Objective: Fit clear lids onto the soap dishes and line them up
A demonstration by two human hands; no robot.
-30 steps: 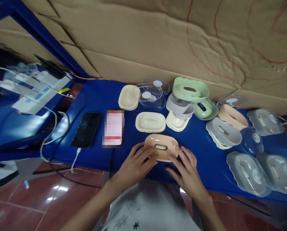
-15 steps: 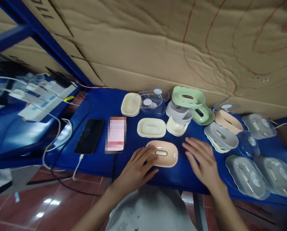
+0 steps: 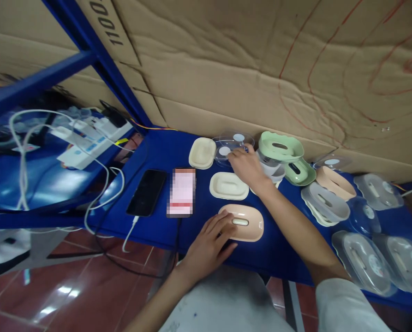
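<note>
Peach dish [image 3: 253, 221], cream tray [image 3: 229, 185], pale green holder [image 3: 293, 148], blue table [image 3: 278, 242], red-lined brown cardboard [image 3: 233, 60]

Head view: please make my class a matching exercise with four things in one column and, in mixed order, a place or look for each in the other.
Column one
1. Left hand
2. Right hand
3. Dark-screened phone
4. Power strip

Column two
A. White with blue markings
B. At the clear lids, toward the back
C. Has a white cable at its near end
D. On one end of the nearer peach dish

Right pairs: 1-D, 2-B, 3-C, 4-A
</note>
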